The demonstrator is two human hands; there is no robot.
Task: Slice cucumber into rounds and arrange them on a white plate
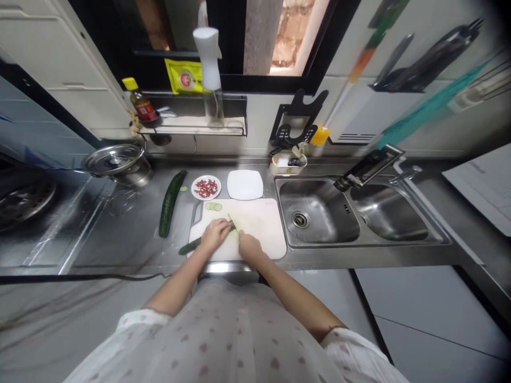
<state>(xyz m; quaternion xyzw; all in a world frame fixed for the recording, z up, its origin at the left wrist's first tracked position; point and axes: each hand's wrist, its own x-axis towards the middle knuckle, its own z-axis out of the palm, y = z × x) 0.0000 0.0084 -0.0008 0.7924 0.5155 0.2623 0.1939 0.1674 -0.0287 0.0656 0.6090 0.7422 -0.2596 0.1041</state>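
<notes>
On a white cutting board (263, 229) my left hand (216, 233) is closed over a dark green cucumber (190, 246), whose end sticks out to the left. My right hand (249, 247) grips a knife (233, 223) by its handle; the blade stands at the cut end of the cucumber, right by my left fingertips. Several pale cucumber slices (213, 206) lie at the board's upper left. A whole cucumber (172, 205) rests on the steel counter left of the board, with a small cut end piece (183, 188) beside it.
Behind the board stand a plate of chopped red pieces (206, 187) and a white square plate (245, 184). A double sink (319, 213) with a black faucet (369, 166) is to the right. At the left are a lidded steel pot (136, 173) and a glass (123, 202).
</notes>
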